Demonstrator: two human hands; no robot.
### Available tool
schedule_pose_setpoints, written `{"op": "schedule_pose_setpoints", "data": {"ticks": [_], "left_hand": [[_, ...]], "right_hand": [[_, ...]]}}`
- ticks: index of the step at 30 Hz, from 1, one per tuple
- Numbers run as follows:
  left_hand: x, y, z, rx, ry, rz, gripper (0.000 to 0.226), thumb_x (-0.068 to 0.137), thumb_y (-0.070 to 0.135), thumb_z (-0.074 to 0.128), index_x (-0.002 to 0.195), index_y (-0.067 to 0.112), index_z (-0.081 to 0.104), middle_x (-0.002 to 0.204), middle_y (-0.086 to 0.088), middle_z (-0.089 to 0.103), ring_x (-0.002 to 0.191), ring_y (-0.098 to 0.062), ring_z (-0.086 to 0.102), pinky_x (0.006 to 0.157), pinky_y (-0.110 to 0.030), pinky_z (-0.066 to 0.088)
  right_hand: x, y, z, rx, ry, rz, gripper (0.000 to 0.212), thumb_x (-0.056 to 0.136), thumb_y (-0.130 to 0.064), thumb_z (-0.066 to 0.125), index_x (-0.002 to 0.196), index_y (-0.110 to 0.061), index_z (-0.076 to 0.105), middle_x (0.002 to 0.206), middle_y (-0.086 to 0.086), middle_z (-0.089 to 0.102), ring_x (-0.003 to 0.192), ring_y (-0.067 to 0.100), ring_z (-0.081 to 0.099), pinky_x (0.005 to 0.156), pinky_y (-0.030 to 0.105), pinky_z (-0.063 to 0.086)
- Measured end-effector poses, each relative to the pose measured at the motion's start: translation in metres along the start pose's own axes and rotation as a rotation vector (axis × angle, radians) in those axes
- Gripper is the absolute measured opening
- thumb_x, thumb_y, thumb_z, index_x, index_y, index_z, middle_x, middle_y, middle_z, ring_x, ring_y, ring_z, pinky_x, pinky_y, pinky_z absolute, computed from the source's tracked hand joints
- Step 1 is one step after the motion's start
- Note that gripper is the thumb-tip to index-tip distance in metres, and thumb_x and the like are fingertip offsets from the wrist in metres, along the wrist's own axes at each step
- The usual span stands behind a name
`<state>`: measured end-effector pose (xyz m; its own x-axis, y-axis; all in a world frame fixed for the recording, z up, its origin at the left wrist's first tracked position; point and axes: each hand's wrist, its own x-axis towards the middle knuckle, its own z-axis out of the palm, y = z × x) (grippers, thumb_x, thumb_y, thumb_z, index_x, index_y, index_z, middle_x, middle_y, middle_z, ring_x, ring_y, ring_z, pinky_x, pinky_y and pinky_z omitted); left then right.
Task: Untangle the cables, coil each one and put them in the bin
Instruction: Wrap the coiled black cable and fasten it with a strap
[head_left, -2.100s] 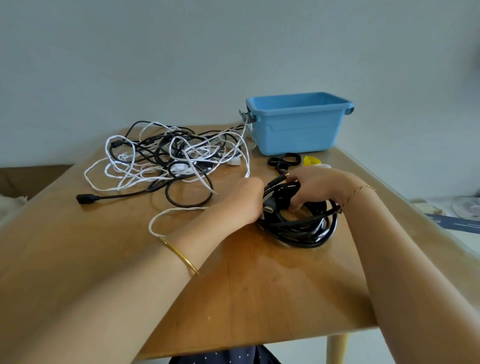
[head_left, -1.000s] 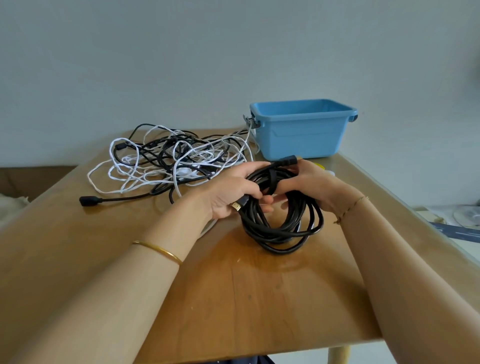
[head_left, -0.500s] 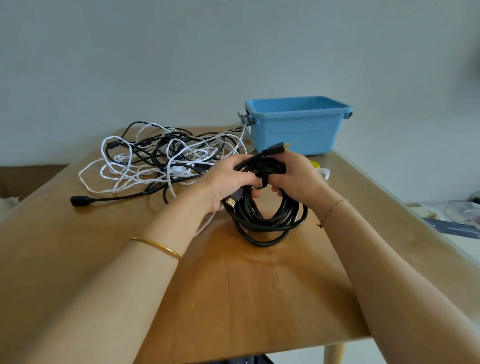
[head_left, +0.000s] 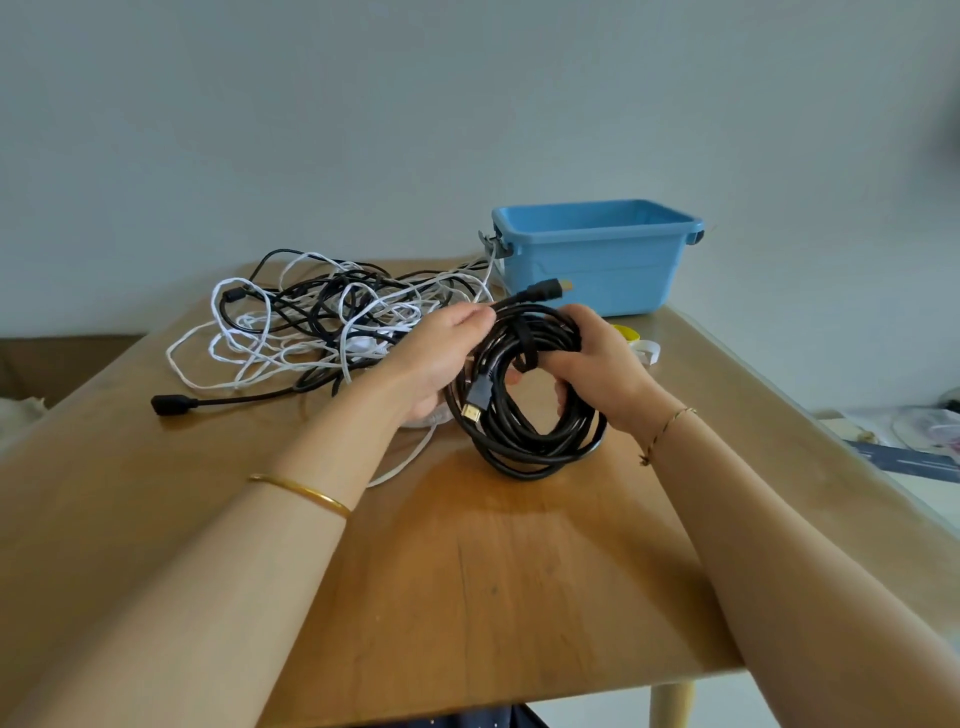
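The coiled black HDMI cable (head_left: 524, 431) stands on edge on the table (head_left: 519, 597), in front of the blue bin (head_left: 597, 260). The right hand (head_left: 602, 364) curls its fingers through the coil; the left hand (head_left: 436, 358) pinches its upper edge beside the black strap (head_left: 525, 345). If that strap isn't fastened, the stiff loops will likely spring apart on release — and the loose plug (head_left: 545, 292) could snag the tangle of white and black cables (head_left: 311, 322) nearby.

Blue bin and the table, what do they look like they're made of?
Blue bin: most likely moulded plastic, going by its even colour, rolled rim and soft sheen. Table: looks like varnished wood; grain lines and glare show on its top, though veneer is possible.
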<state>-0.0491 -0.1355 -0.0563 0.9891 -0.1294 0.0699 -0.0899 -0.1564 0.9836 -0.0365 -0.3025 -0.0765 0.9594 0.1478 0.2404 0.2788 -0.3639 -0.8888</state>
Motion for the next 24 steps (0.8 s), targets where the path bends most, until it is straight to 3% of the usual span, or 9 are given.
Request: {"op": "schedule_pose_setpoints", "data": {"ticks": [2,4,6,8,11,15,19,21,24], "left_hand": [[0.005,-0.003,-0.002,0.066,0.144,0.058,0.031,0.105,0.027,0.034,0.117,0.016,0.06,0.103,0.002,0.065,0.094,-0.013,0.063,0.089,-0.034,0.052],[0.006,0.0,-0.002,0.095,0.234,0.086,0.03,0.105,0.03,0.032,0.102,0.02,0.061,0.1,-0.007,0.067,0.082,-0.02,0.064,0.078,-0.038,0.054],[0.008,0.004,-0.001,0.204,0.244,0.137,0.031,0.105,0.029,0.031,0.1,0.019,0.059,0.092,-0.004,0.063,0.074,-0.014,0.059,0.066,-0.028,0.05],[0.011,0.004,0.003,0.302,0.248,0.194,0.032,0.105,0.027,0.03,0.106,0.017,0.06,0.087,0.006,0.055,0.077,-0.007,0.052,0.065,-0.019,0.042],[0.016,0.008,0.008,0.265,0.221,0.153,0.033,0.104,0.025,0.031,0.111,0.016,0.062,0.089,0.01,0.051,0.091,-0.01,0.051,0.077,-0.025,0.041],[0.018,0.017,0.009,0.206,0.064,0.012,0.027,0.1,0.019,0.037,0.101,0.021,0.065,0.117,-0.001,0.059,0.114,-0.019,0.053,0.099,-0.035,0.044],[0.018,0.009,0.007,0.152,0.121,-0.017,0.031,0.096,0.009,0.036,0.119,0.013,0.057,0.11,-0.009,0.06,0.092,-0.019,0.056,0.071,-0.03,0.047],[0.015,0.003,0.006,0.121,0.147,-0.019,0.025,0.099,0.011,0.034,0.115,0.012,0.054,0.1,-0.009,0.058,0.084,-0.018,0.056,0.068,-0.029,0.046],[0.01,-0.003,0.004,0.029,0.064,-0.037,0.027,0.105,0.025,0.03,0.104,0.028,0.057,0.115,-0.009,0.061,0.107,-0.026,0.059,0.092,-0.043,0.049]], "right_hand": [[-0.001,-0.001,-0.002,-0.006,-0.049,0.011,0.024,0.088,-0.004,0.06,0.108,-0.012,0.05,0.061,0.006,0.055,0.043,0.019,0.052,0.048,0.035,0.052],[-0.001,-0.001,-0.003,0.007,-0.091,0.03,0.022,0.088,-0.003,0.062,0.105,-0.011,0.051,0.056,0.006,0.054,0.042,0.02,0.052,0.045,0.033,0.051],[0.0,-0.003,-0.003,0.011,-0.128,0.037,0.02,0.086,-0.003,0.064,0.098,-0.015,0.053,0.05,0.002,0.053,0.04,0.02,0.05,0.043,0.031,0.049],[-0.001,-0.006,-0.003,-0.013,-0.166,0.006,0.021,0.086,-0.002,0.063,0.091,-0.019,0.052,0.048,0.001,0.051,0.04,0.021,0.048,0.044,0.032,0.049],[-0.003,-0.013,0.001,-0.123,-0.177,-0.085,0.019,0.087,-0.001,0.06,0.097,-0.015,0.053,0.047,-0.005,0.051,0.039,0.02,0.048,0.043,0.03,0.048],[-0.004,-0.012,0.005,-0.144,-0.102,-0.108,0.022,0.088,-0.003,0.06,0.101,-0.018,0.051,0.051,-0.007,0.051,0.036,0.016,0.047,0.04,0.027,0.046],[-0.002,-0.008,0.0,-0.091,-0.015,-0.083,0.02,0.088,-0.003,0.06,0.102,-0.014,0.052,0.056,0.0,0.051,0.034,0.015,0.046,0.038,0.027,0.044],[0.0,-0.006,-0.002,-0.06,0.04,-0.065,0.018,0.088,-0.002,0.06,0.102,-0.012,0.052,0.058,0.002,0.051,0.033,0.014,0.046,0.038,0.025,0.043],[0.001,-0.003,-0.002,-0.053,0.098,-0.049,0.018,0.087,-0.001,0.059,0.101,-0.012,0.051,0.064,0.003,0.052,0.031,0.01,0.045,0.036,0.022,0.041]]}}
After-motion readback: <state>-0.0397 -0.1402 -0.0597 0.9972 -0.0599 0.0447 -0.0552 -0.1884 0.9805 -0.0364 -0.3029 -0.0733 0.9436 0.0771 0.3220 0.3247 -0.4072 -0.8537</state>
